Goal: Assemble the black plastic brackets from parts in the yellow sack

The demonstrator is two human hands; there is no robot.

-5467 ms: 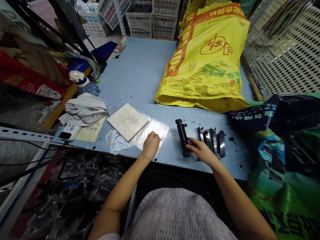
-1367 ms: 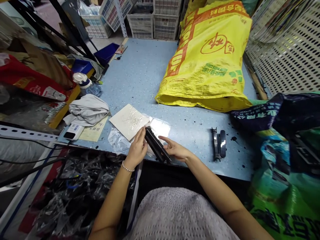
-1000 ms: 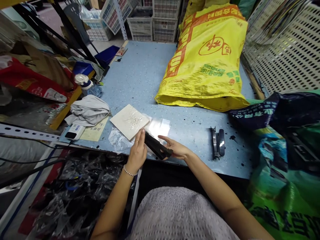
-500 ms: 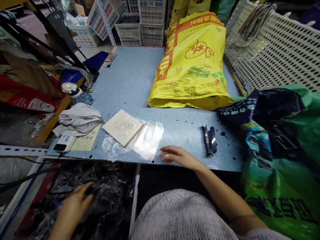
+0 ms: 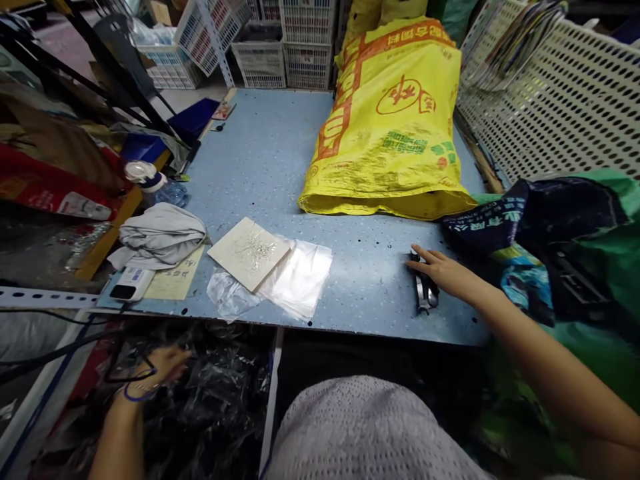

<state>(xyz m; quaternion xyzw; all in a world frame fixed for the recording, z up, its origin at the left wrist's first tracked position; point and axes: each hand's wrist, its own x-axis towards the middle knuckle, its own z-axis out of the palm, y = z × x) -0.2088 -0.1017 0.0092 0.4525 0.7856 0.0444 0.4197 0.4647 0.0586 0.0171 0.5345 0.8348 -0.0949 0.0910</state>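
Two slim black pieces, which look like curved plastic parts, lie side by side as a pair (image 5: 423,295) near the front right of the blue table (image 5: 370,257). My right hand (image 5: 440,272) is over their far end, its fingers stretched out and partly covering them. Whether it touches them I cannot tell. Below the table's front edge, my left hand (image 5: 167,363) is at a heap of black items in clear plastic bags (image 5: 215,393). Its fingers are blurred. A pale square board (image 5: 249,253) with tiny shiny bits on it overlaps some flat clear bags (image 5: 303,277).
A large yellow woven sack (image 5: 385,147) covers the back right of the table. Green and dark bags (image 5: 560,220) crowd the right side, before a white perforated basket (image 5: 560,100). At left are a grey cloth (image 5: 163,233), a white device (image 5: 133,285) and a bottle (image 5: 167,190).
My right hand has moved right, from beside the clear bags to over the black pieces. My left hand has shifted slightly up within the bagged heap.
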